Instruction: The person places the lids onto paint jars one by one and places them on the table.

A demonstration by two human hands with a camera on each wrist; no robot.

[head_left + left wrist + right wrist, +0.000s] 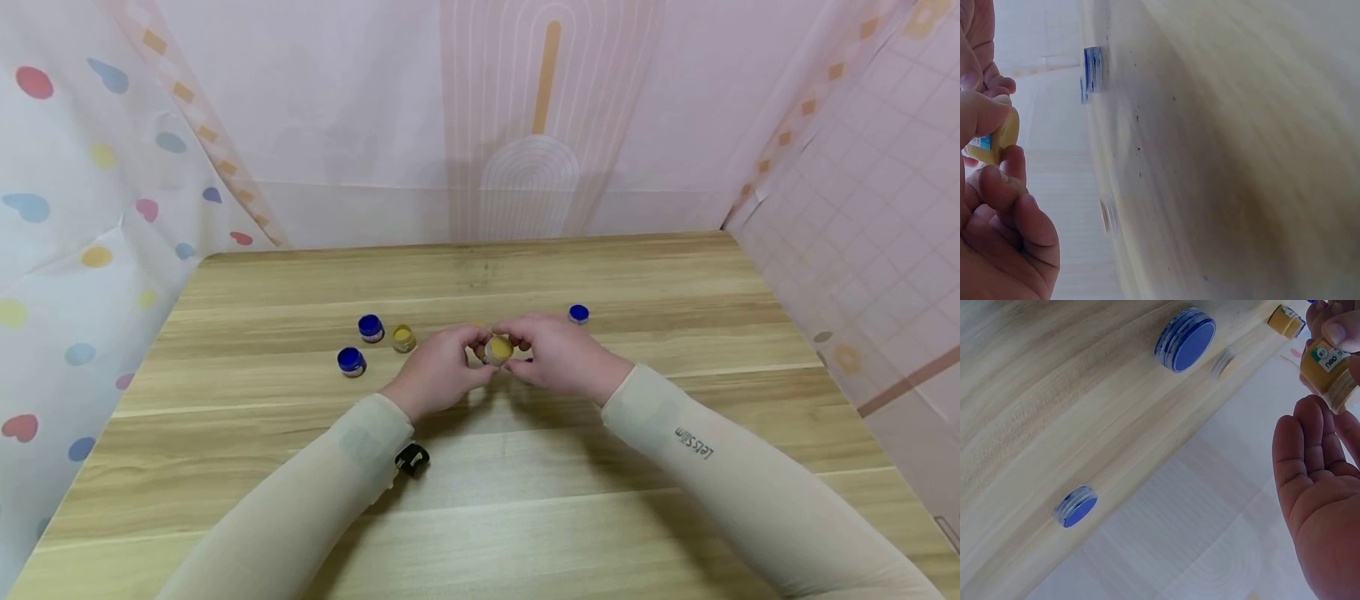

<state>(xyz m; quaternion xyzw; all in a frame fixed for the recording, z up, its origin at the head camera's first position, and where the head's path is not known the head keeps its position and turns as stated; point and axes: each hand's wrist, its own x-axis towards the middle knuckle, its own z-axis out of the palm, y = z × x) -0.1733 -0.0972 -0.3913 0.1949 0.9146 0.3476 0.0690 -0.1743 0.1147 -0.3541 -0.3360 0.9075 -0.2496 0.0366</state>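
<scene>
Small mustard-yellow round jar with pale label (1325, 362): raised above wood-grain worktop (600, 533). Your left hand (447, 367) and right hand (562, 354): both clamped on it, thumb and fingertips. Standing to left: second yellow round jar (403, 338), two dark-blue round jars (351, 362). Off to right: clear-rimmed blue disc-shaped lid (578, 314).

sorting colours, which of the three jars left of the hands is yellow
The rightmost jar, closest to the left hand; the middle jar and leftmost jar are blue.
</scene>
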